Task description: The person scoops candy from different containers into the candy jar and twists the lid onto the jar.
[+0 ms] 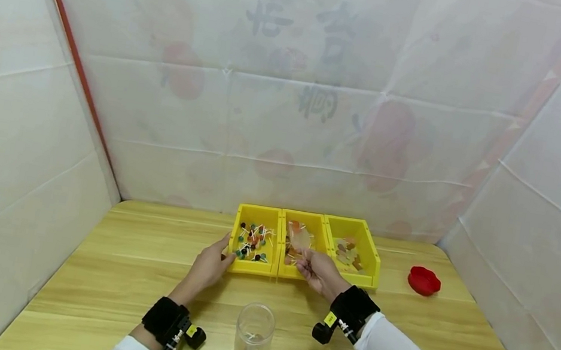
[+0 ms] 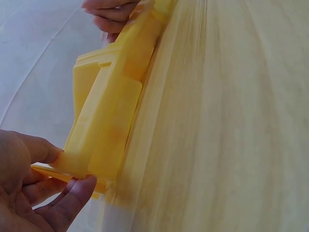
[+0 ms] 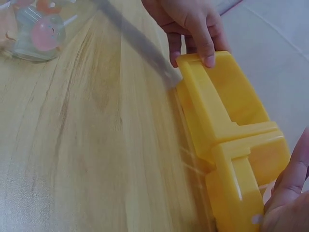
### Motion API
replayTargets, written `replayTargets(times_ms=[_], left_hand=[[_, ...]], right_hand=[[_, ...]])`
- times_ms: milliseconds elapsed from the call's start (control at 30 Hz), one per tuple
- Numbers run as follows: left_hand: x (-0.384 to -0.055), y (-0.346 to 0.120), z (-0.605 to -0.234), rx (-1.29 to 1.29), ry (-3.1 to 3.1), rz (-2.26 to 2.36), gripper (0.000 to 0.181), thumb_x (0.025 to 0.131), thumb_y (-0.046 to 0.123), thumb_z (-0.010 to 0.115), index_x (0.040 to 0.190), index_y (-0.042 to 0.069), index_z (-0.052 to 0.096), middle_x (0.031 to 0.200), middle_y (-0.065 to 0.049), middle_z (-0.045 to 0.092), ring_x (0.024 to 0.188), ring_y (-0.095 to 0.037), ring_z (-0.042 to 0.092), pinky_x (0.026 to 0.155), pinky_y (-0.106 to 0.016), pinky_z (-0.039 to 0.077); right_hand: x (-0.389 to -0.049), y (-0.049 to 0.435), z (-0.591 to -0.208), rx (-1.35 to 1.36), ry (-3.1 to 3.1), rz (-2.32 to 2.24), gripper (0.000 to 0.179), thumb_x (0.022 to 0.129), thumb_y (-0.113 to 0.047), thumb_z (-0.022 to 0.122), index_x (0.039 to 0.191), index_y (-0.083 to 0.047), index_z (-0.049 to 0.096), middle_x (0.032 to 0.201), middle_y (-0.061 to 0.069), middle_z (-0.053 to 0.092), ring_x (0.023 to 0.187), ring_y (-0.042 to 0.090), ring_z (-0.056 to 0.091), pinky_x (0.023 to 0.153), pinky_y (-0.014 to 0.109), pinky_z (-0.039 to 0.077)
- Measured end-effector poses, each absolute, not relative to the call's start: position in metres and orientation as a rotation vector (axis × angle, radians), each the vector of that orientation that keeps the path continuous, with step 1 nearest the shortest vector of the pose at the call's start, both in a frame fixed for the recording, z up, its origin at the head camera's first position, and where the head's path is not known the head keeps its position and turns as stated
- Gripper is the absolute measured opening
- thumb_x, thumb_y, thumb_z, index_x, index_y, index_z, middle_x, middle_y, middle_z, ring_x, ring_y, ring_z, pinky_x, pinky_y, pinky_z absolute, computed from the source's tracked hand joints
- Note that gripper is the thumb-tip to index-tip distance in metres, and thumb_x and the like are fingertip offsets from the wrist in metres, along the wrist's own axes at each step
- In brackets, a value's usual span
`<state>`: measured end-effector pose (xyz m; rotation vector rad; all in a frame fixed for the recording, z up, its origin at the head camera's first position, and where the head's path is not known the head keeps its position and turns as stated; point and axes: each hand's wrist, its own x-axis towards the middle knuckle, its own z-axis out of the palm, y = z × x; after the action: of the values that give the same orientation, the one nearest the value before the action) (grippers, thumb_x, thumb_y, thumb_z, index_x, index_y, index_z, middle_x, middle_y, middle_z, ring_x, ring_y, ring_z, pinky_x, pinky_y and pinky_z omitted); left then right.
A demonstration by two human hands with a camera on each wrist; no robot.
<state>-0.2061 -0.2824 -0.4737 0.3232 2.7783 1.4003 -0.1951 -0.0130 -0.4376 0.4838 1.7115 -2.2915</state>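
Observation:
Three yellow bins stand joined in a row. My left hand (image 1: 209, 264) grips the outer front corner of the left bin (image 1: 250, 267), thumb on its rim and fingers outside, as the left wrist view shows. That bin holds lollipops (image 1: 253, 240) with dark, green and orange heads and white sticks. At the front of the middle bin (image 1: 310, 220) is my right hand (image 1: 320, 275), its fingers over the rim among clear-wrapped orange and pink sweets (image 1: 298, 235). Whether its fingertips pinch one is hidden. The right bin (image 1: 373, 255) contains brownish and pale pieces (image 1: 348, 253).
A clear jar (image 1: 254, 331) stands in front of the bins, with pink and orange lollipops (image 3: 48, 31) visible inside it in the right wrist view. A red scalloped lid or dish (image 1: 424, 280) lies to the right. White cloth walls (image 1: 286, 139) enclose the wooden table (image 1: 137, 262).

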Motion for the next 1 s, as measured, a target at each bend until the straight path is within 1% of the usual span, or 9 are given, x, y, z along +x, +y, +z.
replayTargets(times_ms=[200,400,600,700,833,1000], left_hand=[[-0.205,-0.282,-0.474,0.313,2.765,1.398,0.063,0.100,0.018,0.059,0.154,0.006,0.029,0.130,-0.023,0.059,0.062,-0.013,0.056,0.046,-0.028,0.042],[-0.205,-0.282,-0.474,0.315,2.763,1.405,0.063,0.100,0.017,0.058,0.154,0.005,0.029,0.134,-0.024,0.055,0.061,-0.014,0.054,0.046,-0.029,0.043],[-0.206,-0.282,-0.474,0.316,2.775,1.405,0.063,0.099,0.017,0.059,0.154,0.004,0.029,0.132,-0.024,0.056,0.062,-0.014,0.056,0.046,-0.029,0.043],[-0.206,-0.283,-0.474,0.338,2.796,1.391,0.063,0.099,0.017,0.059,0.153,0.003,0.030,0.132,-0.024,0.056,0.068,-0.014,0.059,0.049,-0.029,0.044],[-0.206,-0.283,-0.475,0.364,2.817,1.365,0.063,0.100,0.018,0.059,0.153,0.002,0.030,0.135,-0.024,0.054,0.075,-0.014,0.062,0.053,-0.028,0.044],[-0.206,-0.283,-0.476,0.364,2.816,1.359,0.063,0.100,0.018,0.059,0.153,0.002,0.029,0.137,-0.025,0.052,0.072,-0.014,0.060,0.052,-0.028,0.044]], right_hand=[[-0.191,-0.010,-0.438,0.514,1.772,-2.269,0.041,0.108,-0.013,0.035,0.145,0.002,0.041,0.075,0.004,0.047,0.061,0.008,0.050,0.054,0.017,0.047],[-0.186,-0.009,-0.438,0.501,1.789,-2.277,0.039,0.108,-0.015,0.037,0.143,0.000,0.043,0.075,0.004,0.046,0.062,0.009,0.046,0.054,0.019,0.046],[-0.181,-0.009,-0.438,0.461,1.813,-2.287,0.039,0.109,-0.017,0.035,0.141,0.004,0.043,0.073,0.004,0.046,0.062,0.009,0.046,0.053,0.019,0.047],[-0.178,-0.009,-0.439,0.444,1.830,-2.281,0.040,0.109,-0.018,0.034,0.141,0.004,0.043,0.073,0.004,0.046,0.061,0.009,0.047,0.054,0.018,0.049],[-0.174,-0.007,-0.441,0.447,1.838,-2.275,0.040,0.109,-0.017,0.033,0.143,0.000,0.045,0.075,0.004,0.046,0.062,0.009,0.047,0.055,0.018,0.049],[-0.171,-0.005,-0.443,0.419,1.863,-2.272,0.040,0.109,-0.019,0.033,0.143,0.000,0.045,0.076,0.004,0.047,0.063,0.009,0.047,0.055,0.019,0.049]])
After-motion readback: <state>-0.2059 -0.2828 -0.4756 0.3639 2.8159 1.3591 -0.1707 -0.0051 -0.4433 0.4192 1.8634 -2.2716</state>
